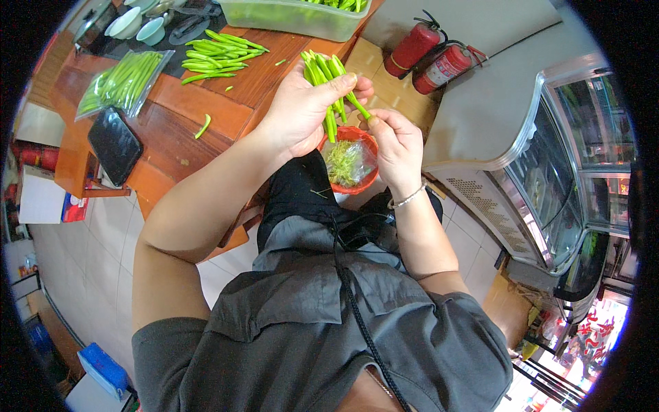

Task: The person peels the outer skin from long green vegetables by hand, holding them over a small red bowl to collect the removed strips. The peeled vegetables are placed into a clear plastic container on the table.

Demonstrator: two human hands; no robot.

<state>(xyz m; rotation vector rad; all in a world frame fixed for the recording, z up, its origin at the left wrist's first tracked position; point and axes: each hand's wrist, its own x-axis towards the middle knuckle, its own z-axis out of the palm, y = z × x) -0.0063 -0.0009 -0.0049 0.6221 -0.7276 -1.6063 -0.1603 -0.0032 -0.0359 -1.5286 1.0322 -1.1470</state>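
My left hand (316,100) holds a bunch of green stalks (320,72), several side by side under the thumb. The fingertips of my right hand (394,136) pinch the lower end of one stalk slanting out of that bunch. Below both hands stands a red plastic basket (371,181) lined with a clear bag, with thin green trimmings (344,164) in it. On the wooden table (226,110) lie a loose pile of green stalks (216,54), a clear bag of green stalks (123,80) and a short curved piece (203,126).
A translucent plastic tub (293,20) with more greens stands at the table's far edge. A black phone or tablet (115,146) lies at the left, bowls (125,24) behind. Two red fire extinguishers (414,49) stand on the floor by a glass-fronted display case (548,170) at the right.
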